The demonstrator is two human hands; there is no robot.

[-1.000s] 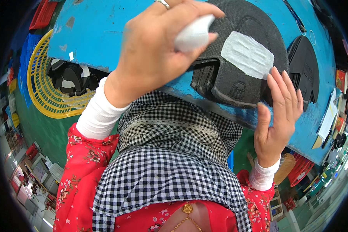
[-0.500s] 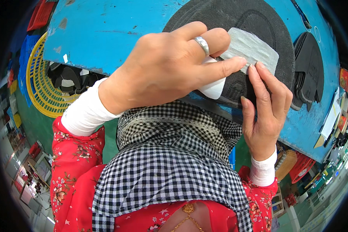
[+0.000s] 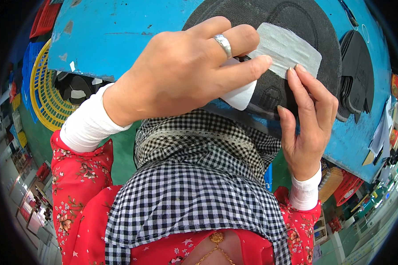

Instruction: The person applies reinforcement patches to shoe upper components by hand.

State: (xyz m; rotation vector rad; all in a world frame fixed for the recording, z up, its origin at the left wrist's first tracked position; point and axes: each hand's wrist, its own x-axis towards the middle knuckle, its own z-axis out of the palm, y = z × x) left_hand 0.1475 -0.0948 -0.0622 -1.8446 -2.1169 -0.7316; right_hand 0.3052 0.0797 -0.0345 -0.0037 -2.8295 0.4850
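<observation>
A stack of large rounded black textured sheets point(image 3: 234, 13) lies in front of me on the blue table, with a raised outline on the top one. A silvery-white woven patch point(image 3: 292, 48) lies flat on that top sheet. My left hand point(image 3: 181, 70), a ring on one finger, is closed over a smooth white piece point(image 3: 241, 98) that shows below its fingers. Its index finger stretches to the patch's lower left edge. My right hand point(image 3: 311, 117) is open, thumb apart, two fingertips resting on the patch's lower right edge.
Smaller black cut pieces point(image 3: 357, 73) lie stacked at the right of the blue table point(image 3: 106, 39). A yellow basket point(image 3: 44, 99) holding black pieces stands beyond the table's left edge. Papers point(image 3: 381, 126) lie at the right edge, and a red basket point(image 3: 347, 187) is below it.
My left hand has shifted left and slightly up, its index fingertip drawing away from the right fingertips. My right hand still touches the patch, which has shifted slightly up in view.
</observation>
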